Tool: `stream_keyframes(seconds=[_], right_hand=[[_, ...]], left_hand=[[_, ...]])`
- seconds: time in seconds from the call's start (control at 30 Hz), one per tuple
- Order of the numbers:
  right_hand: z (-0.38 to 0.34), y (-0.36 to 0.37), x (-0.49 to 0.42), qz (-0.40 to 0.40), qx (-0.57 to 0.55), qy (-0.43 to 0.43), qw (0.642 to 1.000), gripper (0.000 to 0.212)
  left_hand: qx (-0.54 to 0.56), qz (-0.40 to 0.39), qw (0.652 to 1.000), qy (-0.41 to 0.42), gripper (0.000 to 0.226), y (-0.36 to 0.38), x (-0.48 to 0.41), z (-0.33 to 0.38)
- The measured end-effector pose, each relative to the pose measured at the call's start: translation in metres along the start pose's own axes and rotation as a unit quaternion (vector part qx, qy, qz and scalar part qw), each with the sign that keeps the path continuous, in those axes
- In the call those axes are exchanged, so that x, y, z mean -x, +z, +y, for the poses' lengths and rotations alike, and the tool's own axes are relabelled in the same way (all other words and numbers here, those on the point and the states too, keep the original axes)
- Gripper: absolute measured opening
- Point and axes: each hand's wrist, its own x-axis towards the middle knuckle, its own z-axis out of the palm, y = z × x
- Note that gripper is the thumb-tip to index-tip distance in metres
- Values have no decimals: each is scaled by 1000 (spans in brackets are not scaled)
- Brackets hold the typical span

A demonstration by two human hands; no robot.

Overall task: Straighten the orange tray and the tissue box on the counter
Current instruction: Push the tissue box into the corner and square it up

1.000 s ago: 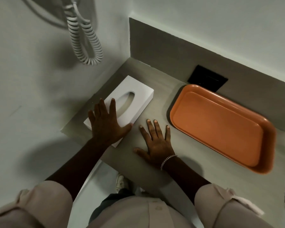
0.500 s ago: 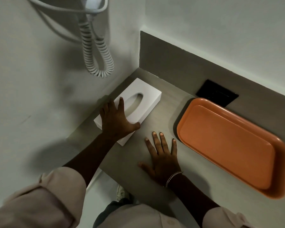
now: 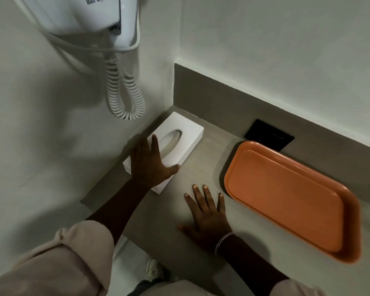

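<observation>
Head view: the left hand point(image 3: 150, 163) lies flat on the near end of the white tissue box point(image 3: 175, 144), fingers spread and thumb at its side edge, pressing rather than clasping; the box sits on the counter point(image 3: 192, 159) in the corner by the left wall. The right hand point(image 3: 207, 214) rests open, palm down, holding nothing, just beside the orange tray point(image 3: 291, 195), which lies angled near the back wall.
</observation>
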Motion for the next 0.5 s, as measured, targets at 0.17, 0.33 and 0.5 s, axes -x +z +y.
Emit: stream_keyframes(seconds=[0.17, 0.33, 0.5], right_hand=[[-5, -39, -32, 67, -16, -49, 996, 87], [-17, -64, -72, 72, 49, -101, 991, 89], [-18, -62, -85, 33, 81, -112, 990, 99]], left_hand=[[62, 75, 989, 108, 103, 5, 49, -24], [30, 110, 979, 167, 89, 21, 94, -49], [3, 71, 984, 165, 93, 26, 102, -62]])
